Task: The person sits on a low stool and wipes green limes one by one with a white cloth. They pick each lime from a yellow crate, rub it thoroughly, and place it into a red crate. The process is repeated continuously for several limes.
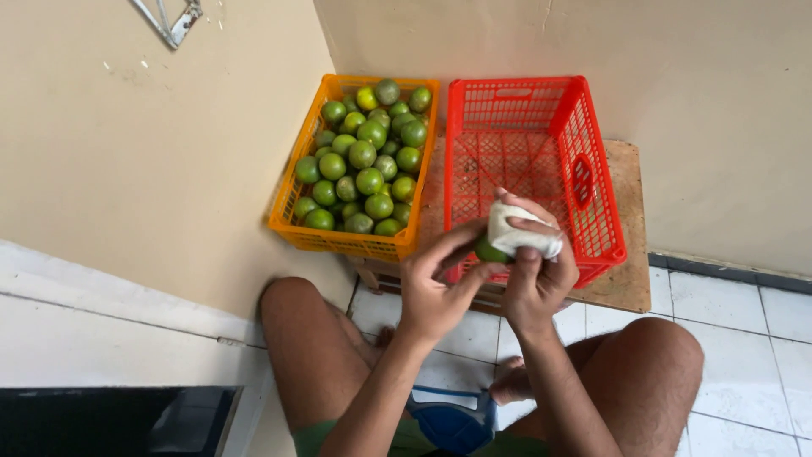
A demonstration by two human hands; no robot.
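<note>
My left hand [436, 283] holds a green lime [488, 250] by its fingertips in front of me. My right hand [537, 267] grips a white cloth [518, 231] pressed over the top of that lime. Both hands hover just in front of an empty red plastic crate [592, 161]. To its left stands an orange plastic crate [292, 222] filled with several green limes [365, 152].
Both crates rest on a low wooden board [628, 254] in the corner of beige walls. My bare knees flank the hands above a white tiled floor [727, 313]. A blue stool [448, 419] shows between my legs. A dark panel [110, 419] lies at the lower left.
</note>
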